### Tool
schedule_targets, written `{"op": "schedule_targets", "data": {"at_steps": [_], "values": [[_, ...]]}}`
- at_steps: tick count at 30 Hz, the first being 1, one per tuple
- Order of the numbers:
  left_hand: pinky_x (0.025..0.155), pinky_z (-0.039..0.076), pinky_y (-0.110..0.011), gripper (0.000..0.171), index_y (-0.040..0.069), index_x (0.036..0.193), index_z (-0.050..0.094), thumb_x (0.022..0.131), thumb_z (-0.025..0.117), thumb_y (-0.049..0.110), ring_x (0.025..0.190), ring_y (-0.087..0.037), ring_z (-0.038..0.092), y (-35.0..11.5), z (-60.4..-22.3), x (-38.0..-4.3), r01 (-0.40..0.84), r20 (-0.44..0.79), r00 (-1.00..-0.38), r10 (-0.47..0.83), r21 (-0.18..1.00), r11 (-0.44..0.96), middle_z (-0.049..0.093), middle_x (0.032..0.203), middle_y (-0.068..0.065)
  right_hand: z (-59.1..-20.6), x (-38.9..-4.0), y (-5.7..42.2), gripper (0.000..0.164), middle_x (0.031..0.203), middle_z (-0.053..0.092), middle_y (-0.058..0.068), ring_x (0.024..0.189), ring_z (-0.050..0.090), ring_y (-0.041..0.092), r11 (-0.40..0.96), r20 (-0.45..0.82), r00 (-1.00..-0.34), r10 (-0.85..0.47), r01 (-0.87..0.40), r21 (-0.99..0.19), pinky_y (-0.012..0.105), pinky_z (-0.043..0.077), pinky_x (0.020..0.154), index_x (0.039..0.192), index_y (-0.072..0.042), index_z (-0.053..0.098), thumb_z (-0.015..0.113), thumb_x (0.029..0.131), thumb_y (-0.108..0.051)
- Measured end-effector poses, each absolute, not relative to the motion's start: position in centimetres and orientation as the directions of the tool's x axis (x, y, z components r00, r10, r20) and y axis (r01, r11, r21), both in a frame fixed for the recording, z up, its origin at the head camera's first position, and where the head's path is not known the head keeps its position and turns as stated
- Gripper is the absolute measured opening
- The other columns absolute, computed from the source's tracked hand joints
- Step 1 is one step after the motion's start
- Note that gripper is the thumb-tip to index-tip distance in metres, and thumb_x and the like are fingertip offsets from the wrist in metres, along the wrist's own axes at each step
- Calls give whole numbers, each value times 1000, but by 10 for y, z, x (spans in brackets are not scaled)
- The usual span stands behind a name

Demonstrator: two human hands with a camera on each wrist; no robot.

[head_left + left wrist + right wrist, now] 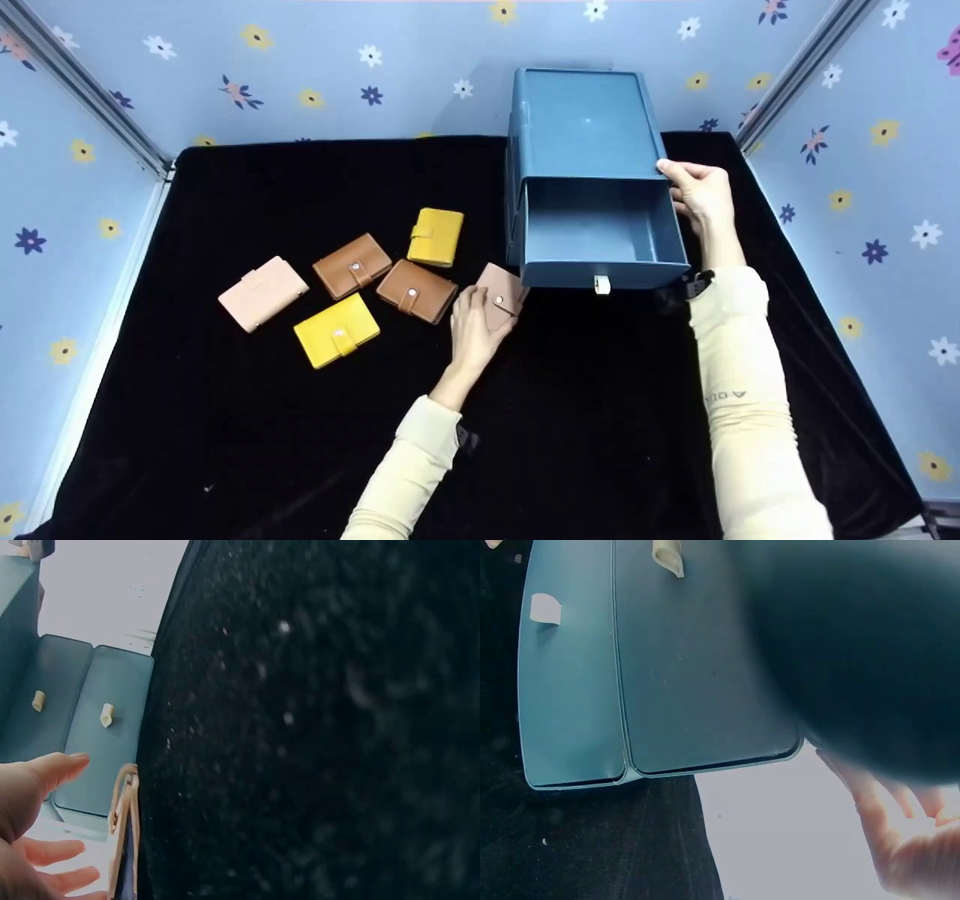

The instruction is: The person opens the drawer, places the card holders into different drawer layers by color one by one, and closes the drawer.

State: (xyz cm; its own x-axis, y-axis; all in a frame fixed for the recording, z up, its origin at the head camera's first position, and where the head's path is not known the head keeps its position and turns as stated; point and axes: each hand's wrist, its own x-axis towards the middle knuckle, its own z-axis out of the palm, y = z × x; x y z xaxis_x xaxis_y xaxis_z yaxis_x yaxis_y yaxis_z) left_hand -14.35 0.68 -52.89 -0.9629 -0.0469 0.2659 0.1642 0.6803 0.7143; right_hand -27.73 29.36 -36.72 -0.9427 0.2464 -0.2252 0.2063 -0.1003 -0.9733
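My left hand (pixel 474 330) reaches over a dusty-pink snap card holder (pixel 496 282) lying on the black cloth, just left of the blue drawer cabinet (pixel 589 124). In the left wrist view, the thumb and fingers (pixel 64 849) are spread apart beside the card holder (pixel 126 832), which appears edge-on. At the cabinet's right side, my right hand (pixel 703 199) holds its front top corner, thumb on top and fingers against the side. The top drawer (pixel 600 276) is pulled out, showing its bare inside and a small white pull tab.
Left of the cabinet lie two brown card holders (pixel 352 264), two yellow ones (pixel 337 330) and a light pink one (pixel 262 292). Lower drawers (pixel 570 705) of the cabinet are closed. Flower-patterned walls (pixel 360 75) surround the black cloth (pixel 247 427).
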Motion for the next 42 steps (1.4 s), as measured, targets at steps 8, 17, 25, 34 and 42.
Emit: {"op": "schedule_targets", "data": {"at_steps": [8,17,25,34,42], "values": [[89,32,-50,82,-4,127,41,64,76,34,117,-35,33,7,-535,-146,78,169,-984,-55,688,721,36,127,-23,-366,-277,292,34,70,65,7,62,64,15,-99,-226,-942,249,207,-973,24,50,51,92,-2,67,79,65,-18],[87,32,-48,96,0,132,36,56,82,35,116,-34,32,10,-534,-149,18,98,-994,-57,636,771,34,127,-23,-368,-276,294,23,67,65,4,63,64,15,-82,-213,-945,247,199,-977,24,51,53,82,-7,68,78,66,-20],[81,35,-43,97,1,132,38,52,85,30,107,-33,37,12,-531,-150,-14,91,-992,-85,595,803,40,118,-20,-368,-277,293,22,69,65,6,63,64,16,-100,-218,-945,245,199,-975,25,51,53,80,-7,68,78,66,-19],[80,37,-43,92,1,129,43,52,84,30,100,-34,40,8,-527,-148,-11,99,-991,-87,592,806,43,112,-20,-367,-276,291,20,68,65,5,60,64,15,-101,-218,-945,243,198,-975,24,50,51,79,-8,67,78,66,-19],[81,39,-43,87,1,125,47,52,84,28,98,-33,41,4,-521,-142,7,94,-993,-70,645,764,45,110,-20,-369,-277,292,19,67,65,5,60,64,15,-99,-208,-947,245,189,-977,25,50,52,78,-8,68,78,66,-19]]}}
